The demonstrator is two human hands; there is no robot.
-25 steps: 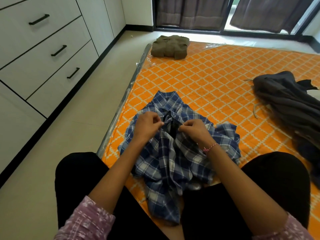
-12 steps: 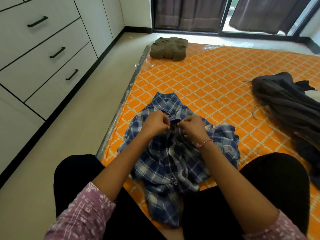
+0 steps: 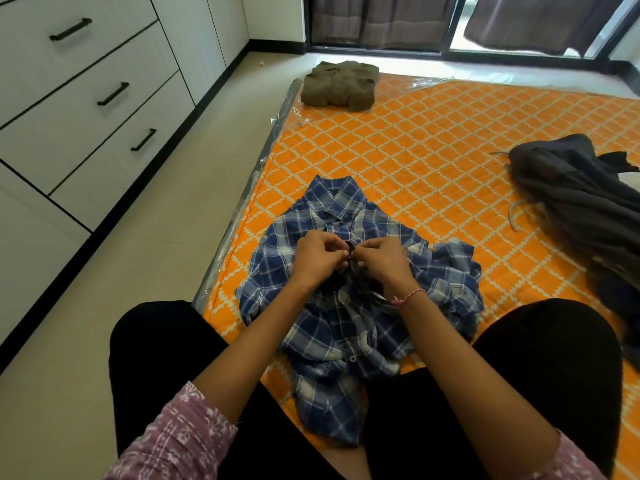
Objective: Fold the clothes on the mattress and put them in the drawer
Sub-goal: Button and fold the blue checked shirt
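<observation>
While both hands (image 3: pixel 349 259) pinch the plaid shirt (image 3: pixel 349 327), a folded olive garment (image 3: pixel 339 84) and dark pile (image 3: pixel 581 202) lie well apart.

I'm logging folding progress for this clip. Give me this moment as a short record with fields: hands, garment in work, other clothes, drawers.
left hand: pinches the front of the plaid shirt below its collar
right hand: pinches the same spot, fingertips meeting the left's
plaid shirt: blue, spread rumpled on the mattress between the person's knees, collar away from them
olive garment: folded, at the mattress's far left corner
dark clothes: unfolded heap at the right edge
drawers: all closed, to the left across the floor
</observation>
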